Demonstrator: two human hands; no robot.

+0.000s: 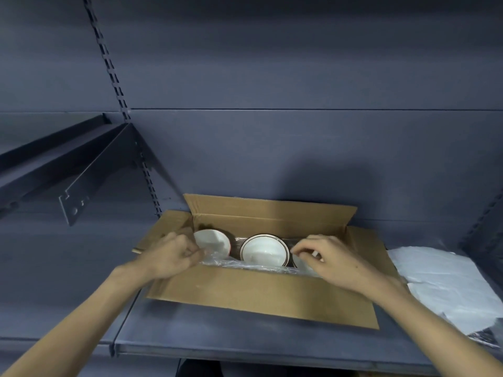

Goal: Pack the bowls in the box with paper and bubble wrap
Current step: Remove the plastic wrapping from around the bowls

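Note:
An open cardboard box [258,292] sits on a dark shelf with its flaps spread. Inside stand three white bowls with brown rims: one at the left [213,242], one in the middle [264,251], and one at the right [302,263], mostly hidden by my right hand. Clear bubble wrap [245,265] lies along the box's near inner wall. My left hand [174,254] pinches the wrap's left end beside the left bowl. At the right end, my right hand [329,257] has its fingers curled down over the wrap and the right bowl.
White packing paper [446,284] lies crumpled on the shelf [217,336] right of the box. Another dark shelf with a bracket [73,205] juts out at the upper left. The grey back panel rises just behind the box.

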